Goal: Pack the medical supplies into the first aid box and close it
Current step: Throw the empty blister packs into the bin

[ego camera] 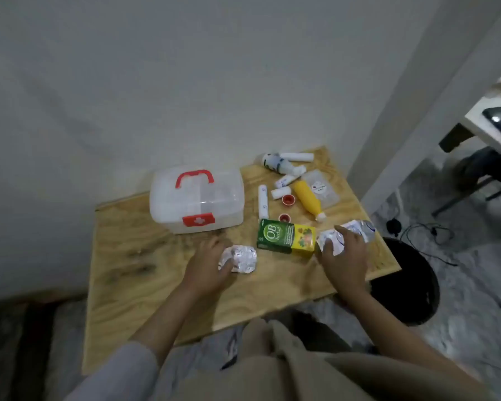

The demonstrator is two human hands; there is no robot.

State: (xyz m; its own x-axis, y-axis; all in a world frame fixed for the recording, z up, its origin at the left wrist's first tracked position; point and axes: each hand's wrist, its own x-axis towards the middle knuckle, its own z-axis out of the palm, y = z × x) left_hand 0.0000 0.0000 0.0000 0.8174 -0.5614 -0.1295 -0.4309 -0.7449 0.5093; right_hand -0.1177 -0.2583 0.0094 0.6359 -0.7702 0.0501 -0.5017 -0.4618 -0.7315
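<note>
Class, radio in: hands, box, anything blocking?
Left hand on foil strip; right hand on another. First aid box shut, unpacked. Nothing blocking.

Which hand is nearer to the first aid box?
The left hand. It lies just in front of the first aid box, on a foil pill pack. The right hand is farther right, beyond the green carton.
</note>
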